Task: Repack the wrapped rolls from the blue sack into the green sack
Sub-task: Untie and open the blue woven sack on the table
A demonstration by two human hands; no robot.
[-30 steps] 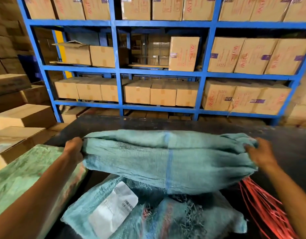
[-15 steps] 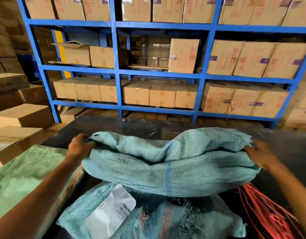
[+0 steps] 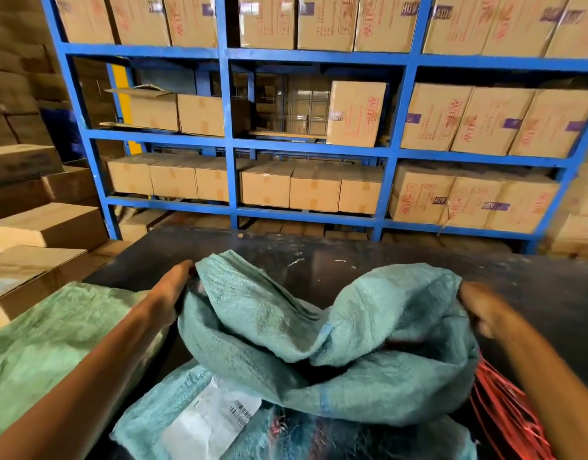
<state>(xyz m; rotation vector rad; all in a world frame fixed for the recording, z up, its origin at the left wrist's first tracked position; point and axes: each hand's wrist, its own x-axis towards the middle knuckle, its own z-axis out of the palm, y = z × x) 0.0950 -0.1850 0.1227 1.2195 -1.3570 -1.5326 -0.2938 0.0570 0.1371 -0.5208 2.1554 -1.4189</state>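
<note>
Compared with a second ago, the limp teal-blue woven sack (image 3: 319, 330) is no longer stretched flat and taut between the hands. Its top edge now sags in the middle and folds inward, and the two held corners stand higher than the centre. The left hand (image 3: 173, 287) sits closer to the right hand (image 3: 481, 307) than before. In judgement, the cloth is being slackened to gather or reopen it; this supports the repacking step, but no mouth opening is visible yet.

Left hand: the fingers are curled shut over the left corner of the woven sack, pinching the fabric edge. Right hand: it is motion-blurred; the fingers appear clenched on the bunched right corner, though individual fingertips cannot be resolved.

Location of task items:
- The held sack hangs above the dark tabletop (image 3: 369, 260), directly in front of the person.
- A second teal woven bundle with a white barcode label (image 3: 216, 419) lies below it, touching its lower fold.
- The pale green woven sack (image 3: 47, 336) lies at the left edge of the tabletop, just beside the left forearm.
- A bundle of red plastic cords (image 3: 505, 406) lies under the right forearm.

No wrapped rolls are visible; whether any remain inside the bundles cannot be determined. Blue steel shelving (image 3: 231, 141) loaded with brown cartons stands behind the table.
</note>
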